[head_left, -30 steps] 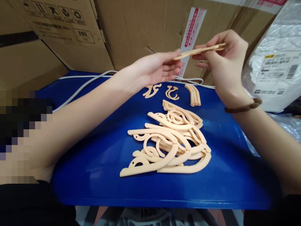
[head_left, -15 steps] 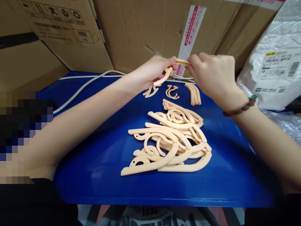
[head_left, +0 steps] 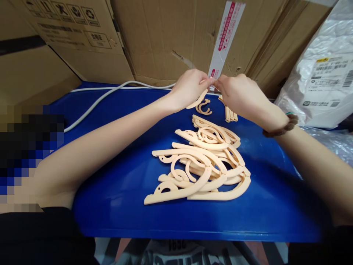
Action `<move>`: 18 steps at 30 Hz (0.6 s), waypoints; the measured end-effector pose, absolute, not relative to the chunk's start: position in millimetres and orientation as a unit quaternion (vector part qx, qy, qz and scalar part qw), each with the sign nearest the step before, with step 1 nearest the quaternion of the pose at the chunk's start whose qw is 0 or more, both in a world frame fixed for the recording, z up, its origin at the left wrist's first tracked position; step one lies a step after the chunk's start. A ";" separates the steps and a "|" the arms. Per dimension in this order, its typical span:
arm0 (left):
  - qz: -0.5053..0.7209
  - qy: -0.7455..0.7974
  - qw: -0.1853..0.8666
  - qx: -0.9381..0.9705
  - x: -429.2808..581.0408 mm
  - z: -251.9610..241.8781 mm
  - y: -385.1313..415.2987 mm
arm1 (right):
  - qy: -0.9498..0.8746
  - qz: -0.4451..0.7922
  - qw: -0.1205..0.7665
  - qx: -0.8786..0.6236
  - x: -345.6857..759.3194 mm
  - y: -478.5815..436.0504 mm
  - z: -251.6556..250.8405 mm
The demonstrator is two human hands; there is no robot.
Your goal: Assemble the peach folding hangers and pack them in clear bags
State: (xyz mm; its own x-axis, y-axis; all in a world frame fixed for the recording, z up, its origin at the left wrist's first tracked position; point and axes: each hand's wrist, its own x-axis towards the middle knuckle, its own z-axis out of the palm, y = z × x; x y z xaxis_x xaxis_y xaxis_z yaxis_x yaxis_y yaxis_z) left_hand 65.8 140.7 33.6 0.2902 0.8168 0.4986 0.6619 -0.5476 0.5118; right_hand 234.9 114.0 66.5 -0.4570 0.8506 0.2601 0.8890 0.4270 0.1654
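My left hand [head_left: 190,88] is closed in a pinch above the far part of the blue table, with a curved beige hanger arm [head_left: 198,101] showing below its fingers. My right hand [head_left: 239,92] is pinched too, its fingertips meeting the left ones. Most of the hanger piece between them is covered by fingers. Nearer to me lies a pile of folded beige plastic hangers [head_left: 193,186]. Behind it are a few loose hanger hooks [head_left: 204,112], and several straight-ended hanger arms [head_left: 227,114] lie side by side under my right hand.
Cardboard boxes [head_left: 154,44] stand along the back of the blue table [head_left: 116,209]. A white cable [head_left: 95,105] runs across the table's far left. At the right are a white wrapped parcel [head_left: 322,79] and clear plastic wrap [head_left: 331,145].
My hands have drawn together, so the hanger piece that showed between them is now mostly hidden by fingers. Both hands are slightly lower, and the left covers the loose pieces beneath it.
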 end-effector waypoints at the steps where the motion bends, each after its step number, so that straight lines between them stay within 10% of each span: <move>1: 0.372 0.463 0.101 0.798 65.3 30.9 142.9 | -0.842 -0.142 0.067 -0.516 235.1 114.2 65.8; 18: 0.397 0.480 0.088 0.777 70.4 29.9 128.9 | -0.833 0.004 0.069 -0.549 235.1 119.5 69.9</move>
State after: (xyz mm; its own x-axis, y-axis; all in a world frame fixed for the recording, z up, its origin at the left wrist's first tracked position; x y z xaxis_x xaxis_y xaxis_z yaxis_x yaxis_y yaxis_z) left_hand 70.4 128.9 29.9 0.2228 0.8160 0.5334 0.6766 -0.5234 0.5179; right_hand 235.1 119.5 69.9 -0.3885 0.9149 0.1100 0.9137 0.3979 -0.0829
